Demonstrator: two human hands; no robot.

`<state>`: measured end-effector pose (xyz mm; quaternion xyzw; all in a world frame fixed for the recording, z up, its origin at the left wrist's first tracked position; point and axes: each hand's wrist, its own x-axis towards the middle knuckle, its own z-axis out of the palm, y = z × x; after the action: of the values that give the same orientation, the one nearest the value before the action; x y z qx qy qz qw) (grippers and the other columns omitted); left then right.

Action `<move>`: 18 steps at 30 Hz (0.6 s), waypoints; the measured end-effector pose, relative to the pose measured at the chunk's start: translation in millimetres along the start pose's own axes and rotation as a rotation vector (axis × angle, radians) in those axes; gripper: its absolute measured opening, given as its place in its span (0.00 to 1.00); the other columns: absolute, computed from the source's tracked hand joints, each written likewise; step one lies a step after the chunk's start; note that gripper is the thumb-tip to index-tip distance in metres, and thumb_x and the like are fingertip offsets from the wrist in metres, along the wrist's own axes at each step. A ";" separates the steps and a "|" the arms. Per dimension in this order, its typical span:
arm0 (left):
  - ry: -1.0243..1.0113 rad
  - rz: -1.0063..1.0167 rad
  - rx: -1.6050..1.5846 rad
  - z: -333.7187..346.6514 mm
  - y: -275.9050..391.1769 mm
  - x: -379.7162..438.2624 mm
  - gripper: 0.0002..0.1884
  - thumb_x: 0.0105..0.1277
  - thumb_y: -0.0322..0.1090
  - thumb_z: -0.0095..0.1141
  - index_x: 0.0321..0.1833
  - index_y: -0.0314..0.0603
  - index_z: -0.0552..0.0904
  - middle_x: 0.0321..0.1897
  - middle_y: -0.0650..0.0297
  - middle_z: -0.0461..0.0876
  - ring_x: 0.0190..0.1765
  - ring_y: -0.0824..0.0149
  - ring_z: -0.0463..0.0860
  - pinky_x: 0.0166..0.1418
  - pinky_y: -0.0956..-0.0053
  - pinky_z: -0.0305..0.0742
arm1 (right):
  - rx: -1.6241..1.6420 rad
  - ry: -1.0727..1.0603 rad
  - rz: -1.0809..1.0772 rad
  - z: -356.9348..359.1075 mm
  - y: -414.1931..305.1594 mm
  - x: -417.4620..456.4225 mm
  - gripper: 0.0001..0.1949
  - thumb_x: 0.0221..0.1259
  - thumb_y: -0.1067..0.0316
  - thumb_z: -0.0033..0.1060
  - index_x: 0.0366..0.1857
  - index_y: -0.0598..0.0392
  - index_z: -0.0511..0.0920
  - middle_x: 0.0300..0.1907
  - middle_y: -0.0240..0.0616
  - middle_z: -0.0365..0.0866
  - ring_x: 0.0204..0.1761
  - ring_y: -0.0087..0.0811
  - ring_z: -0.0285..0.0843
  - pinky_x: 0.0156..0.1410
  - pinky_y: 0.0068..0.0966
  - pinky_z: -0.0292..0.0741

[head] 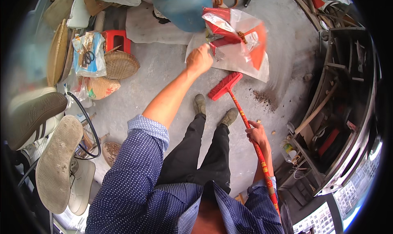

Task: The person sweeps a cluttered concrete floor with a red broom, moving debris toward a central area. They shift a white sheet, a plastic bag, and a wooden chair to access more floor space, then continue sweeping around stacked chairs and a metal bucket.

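Observation:
My left hand [200, 59] is stretched forward, its fingers closed on the near left corner of a crumpled red, white and clear plastic bag [225, 39]. The bag's right side is blurred, and some small scraps show in its folds. Under it lies a pale sheet [261, 76] on the concrete floor. In my right hand [259, 134] is the red handle of a push broom [241, 111], which bears yellow writing. The broom's red bristled head [225, 86] rests on the floor ahead of my shoes. To its right is a small heap of dark sweepings [264, 98].
A large blue container [184, 9] stands ahead. On the left are a red plastic stool [118, 39], a round woven basket [121, 65], scissors [88, 56] on a plastic package, and hanging shoes [60, 165]. A cluttered wooden cabinet frame [324, 77] lines the right.

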<state>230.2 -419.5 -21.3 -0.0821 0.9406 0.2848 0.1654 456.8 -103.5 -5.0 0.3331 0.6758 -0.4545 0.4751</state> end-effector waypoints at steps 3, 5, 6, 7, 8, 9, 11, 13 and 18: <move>-0.149 0.066 -0.102 30.6 -22.4 -65.6 0.15 0.66 0.35 0.54 0.53 0.38 0.81 0.42 0.41 0.86 0.47 0.39 0.86 0.54 0.49 0.80 | -0.001 -0.009 -0.009 -3.3 -2.2 2.4 0.30 0.56 0.74 0.61 0.68 0.60 0.75 0.23 0.38 0.79 0.20 0.27 0.75 0.24 0.27 0.73; -0.248 0.015 -0.118 49.5 -46.6 -119.3 0.15 0.66 0.35 0.55 0.54 0.39 0.82 0.42 0.41 0.86 0.48 0.39 0.85 0.53 0.48 0.80 | -0.005 -0.035 -0.007 -2.5 -2.8 4.1 0.30 0.56 0.74 0.61 0.68 0.60 0.75 0.23 0.37 0.79 0.20 0.27 0.75 0.24 0.27 0.73; -0.341 -0.030 -0.138 50.5 -46.5 -144.4 0.16 0.66 0.36 0.56 0.54 0.39 0.82 0.42 0.41 0.86 0.48 0.39 0.85 0.54 0.48 0.80 | -0.001 -0.036 0.003 -4.5 -2.8 3.8 0.30 0.57 0.74 0.61 0.68 0.60 0.75 0.24 0.37 0.79 0.20 0.27 0.74 0.24 0.27 0.73; -0.335 -0.060 -0.141 57.1 -59.6 -176.5 0.16 0.65 0.37 0.56 0.53 0.40 0.83 0.42 0.42 0.86 0.49 0.39 0.85 0.54 0.47 0.79 | -0.005 -0.056 0.004 -3.1 -7.1 3.8 0.30 0.57 0.73 0.61 0.68 0.60 0.74 0.24 0.37 0.79 0.20 0.27 0.74 0.24 0.27 0.73; -0.335 -0.078 -0.122 68.5 -76.9 -208.8 0.17 0.64 0.36 0.53 0.52 0.40 0.84 0.41 0.47 0.88 0.47 0.46 0.87 0.53 0.53 0.81 | -0.045 -0.079 -0.011 -0.8 -13.2 1.7 0.30 0.57 0.73 0.61 0.68 0.59 0.74 0.24 0.37 0.79 0.20 0.27 0.74 0.24 0.26 0.73; -0.339 -0.037 -0.142 74.2 -79.9 -235.4 0.17 0.64 0.37 0.54 0.52 0.40 0.84 0.40 0.47 0.88 0.46 0.46 0.88 0.52 0.54 0.82 | -0.069 -0.087 -0.016 -3.4 -13.6 1.6 0.30 0.57 0.73 0.61 0.69 0.59 0.74 0.24 0.37 0.79 0.20 0.27 0.75 0.24 0.26 0.73; -0.405 -0.082 -0.200 77.3 -76.2 -278.1 0.16 0.65 0.37 0.55 0.52 0.40 0.85 0.38 0.48 0.89 0.44 0.47 0.88 0.51 0.55 0.82 | -0.111 -0.094 -0.026 -11.5 -13.8 1.7 0.30 0.57 0.73 0.61 0.70 0.58 0.74 0.24 0.38 0.79 0.19 0.27 0.75 0.24 0.27 0.73; -0.397 -0.121 -0.261 73.1 -69.7 -317.2 0.16 0.65 0.37 0.55 0.52 0.39 0.84 0.37 0.48 0.89 0.43 0.48 0.88 0.50 0.56 0.82 | -0.183 -0.141 -0.081 -9.7 -28.0 -10.2 0.21 0.58 0.72 0.61 0.58 0.60 0.79 0.23 0.38 0.78 0.19 0.28 0.75 0.24 0.27 0.72; -0.277 -0.281 -0.390 56.3 -47.5 -384.2 0.15 0.67 0.37 0.56 0.53 0.39 0.84 0.39 0.48 0.89 0.45 0.47 0.88 0.50 0.57 0.81 | -0.366 -0.331 -0.208 16.9 -69.3 -39.0 0.08 0.57 0.72 0.59 0.39 0.62 0.80 0.23 0.38 0.78 0.20 0.29 0.77 0.25 0.29 0.74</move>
<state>614.9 -403.8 48.0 -0.2023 0.8159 0.4434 0.3112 414.1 -145.3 50.2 0.0914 0.6906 -0.4193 0.5822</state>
